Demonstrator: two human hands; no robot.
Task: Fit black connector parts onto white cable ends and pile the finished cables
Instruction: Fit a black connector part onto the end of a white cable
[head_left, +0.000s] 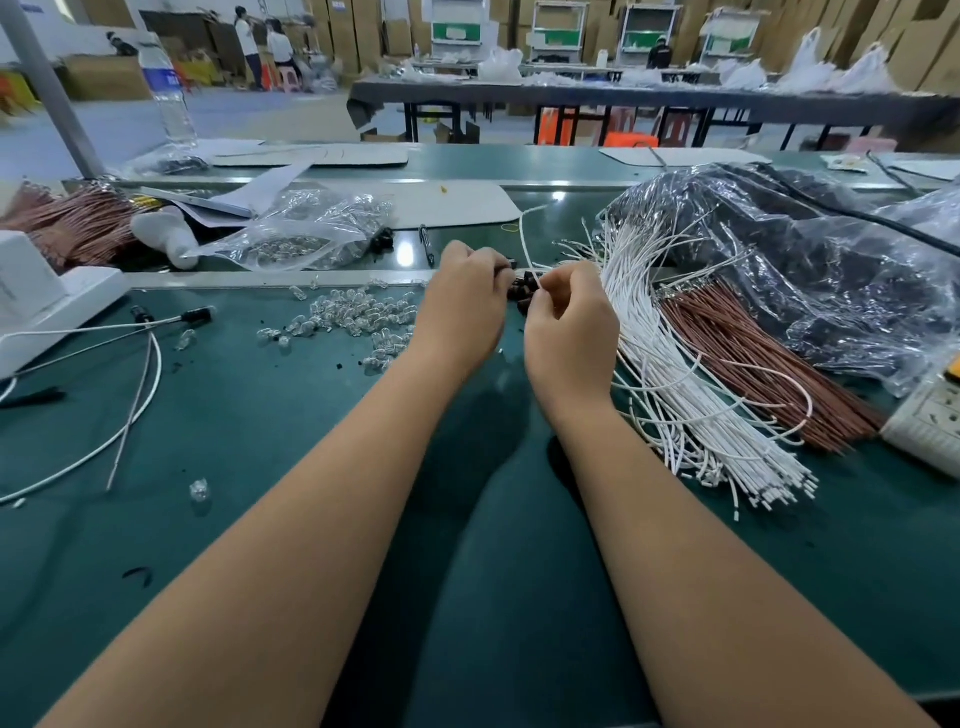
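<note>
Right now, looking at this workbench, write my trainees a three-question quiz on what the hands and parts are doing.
1. True or false: the right hand pinches a white cable.
2. Which lies beside the white cable bundle on its right side? A) brown wire bundle B) water bottle C) pen
3. Fill in: the loose clear parts lie to the ____ of the left hand.

Key: 1 true; 2 A; 3 left

Both forearms bare to the frame edge; no sleeves visible. Left hand and right hand: no gloves, rings or watch.
</note>
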